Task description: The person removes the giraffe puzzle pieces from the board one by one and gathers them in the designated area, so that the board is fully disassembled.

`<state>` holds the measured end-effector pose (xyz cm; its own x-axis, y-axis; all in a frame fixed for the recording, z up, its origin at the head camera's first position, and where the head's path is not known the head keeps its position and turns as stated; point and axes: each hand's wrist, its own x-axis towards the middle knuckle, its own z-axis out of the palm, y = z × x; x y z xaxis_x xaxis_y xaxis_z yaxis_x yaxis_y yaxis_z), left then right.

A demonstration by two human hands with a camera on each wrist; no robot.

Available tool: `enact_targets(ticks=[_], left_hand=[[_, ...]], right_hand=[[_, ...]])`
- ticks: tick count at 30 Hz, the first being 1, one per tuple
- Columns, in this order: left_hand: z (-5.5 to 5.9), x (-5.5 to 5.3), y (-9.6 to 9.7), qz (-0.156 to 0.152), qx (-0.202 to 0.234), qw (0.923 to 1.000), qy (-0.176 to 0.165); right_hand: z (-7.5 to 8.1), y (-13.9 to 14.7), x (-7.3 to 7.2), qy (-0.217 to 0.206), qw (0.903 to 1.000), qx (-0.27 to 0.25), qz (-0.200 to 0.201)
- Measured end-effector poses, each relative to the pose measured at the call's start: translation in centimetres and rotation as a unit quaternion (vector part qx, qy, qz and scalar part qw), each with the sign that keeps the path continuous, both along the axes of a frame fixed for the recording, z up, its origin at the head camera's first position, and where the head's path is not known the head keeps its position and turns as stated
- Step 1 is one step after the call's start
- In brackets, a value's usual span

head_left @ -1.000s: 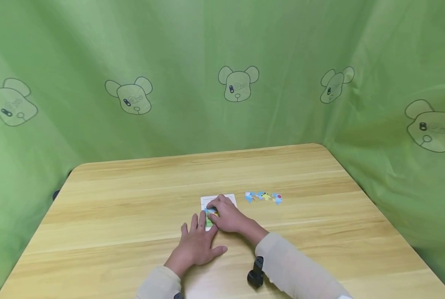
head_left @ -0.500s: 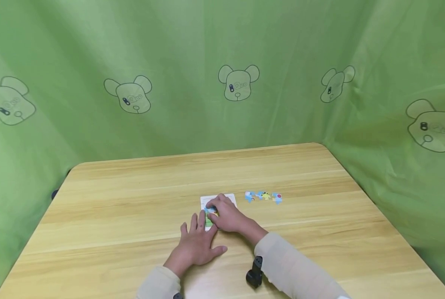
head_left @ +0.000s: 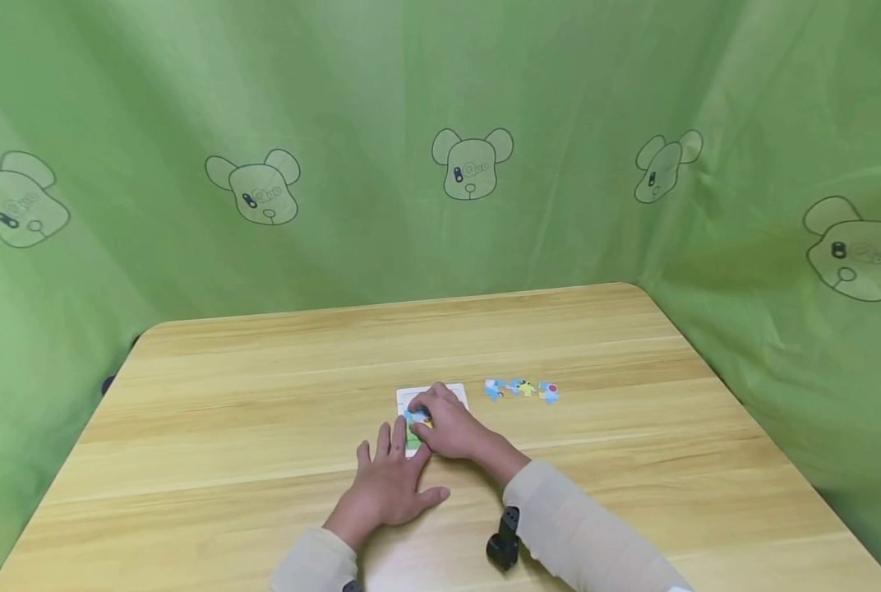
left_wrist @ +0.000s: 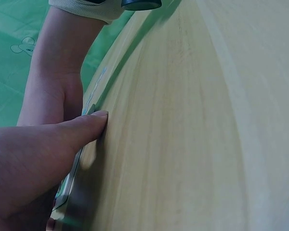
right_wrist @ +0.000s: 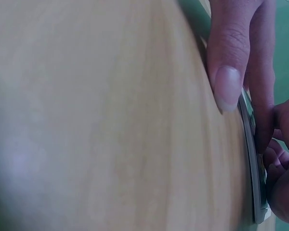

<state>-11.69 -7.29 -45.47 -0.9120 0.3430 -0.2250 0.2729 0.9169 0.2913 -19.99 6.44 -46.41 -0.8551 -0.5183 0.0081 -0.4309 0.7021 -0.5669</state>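
Observation:
A small white-bordered puzzle tray (head_left: 455, 390) lies on the table, partly covered by both hands. My left hand (head_left: 389, 485) is spread palm down, its fingers straight, with the index finger along the tray's left side and the thumb out on the wood. Over the tray, my right hand (head_left: 448, 423) has thumb and fingers curled, pinching a jigsaw piece (head_left: 418, 416) with blue and yellow on it against the picture. The palm hides the piece's outline. In the right wrist view the tray's edge (right_wrist: 254, 178) shows low beside the fingertips.
To the tray's right, loose jigsaw pieces lie in a row: a blue one (head_left: 494, 388), a yellow and blue one (head_left: 523, 387), and one with a red spot (head_left: 549, 392). A green curtain (head_left: 352, 247) surrounds the far and side edges of the wooden table (head_left: 263, 395).
The right hand's fingers have shifted very slightly over the tray, and a little more of the picture shows between them. The left hand and the loose pieces have stayed in place.

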Motion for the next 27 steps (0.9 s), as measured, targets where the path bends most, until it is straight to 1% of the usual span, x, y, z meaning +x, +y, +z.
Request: enact_targets(ticks=[3,8,13,19,24,27], left_hand=[[-0.09,-0.01,0.05,0.003,-0.001,1.0,-0.005],[-0.19,0.04,0.05,0.003,-0.002,1.0,-0.001],[0.1,0.19,0.02,0.001,-0.002,1.0,0.002],[0.22,0.28,0.02,-0.001,-0.004,1.0,0.006],[0.09,0.23,-0.01,0.001,-0.005,1.0,0.005],[0.04,0.22,0.06,0.001,-0.006,1.0,0.006]], right_hand=[[-0.01,0.02,0.0,-0.004,1.0,-0.001,-0.002],[-0.02,0.03,0.03,-0.006,0.9999,-0.007,-0.006],[-0.09,0.0,0.07,-0.002,0.9999,-0.013,-0.01],[-0.16,-0.05,0.26,0.002,0.9993,-0.035,-0.014],[-0.26,0.02,0.44,0.008,0.9983,-0.056,-0.014],[-0.37,0.12,0.46,0.013,0.9981,-0.06,-0.013]])
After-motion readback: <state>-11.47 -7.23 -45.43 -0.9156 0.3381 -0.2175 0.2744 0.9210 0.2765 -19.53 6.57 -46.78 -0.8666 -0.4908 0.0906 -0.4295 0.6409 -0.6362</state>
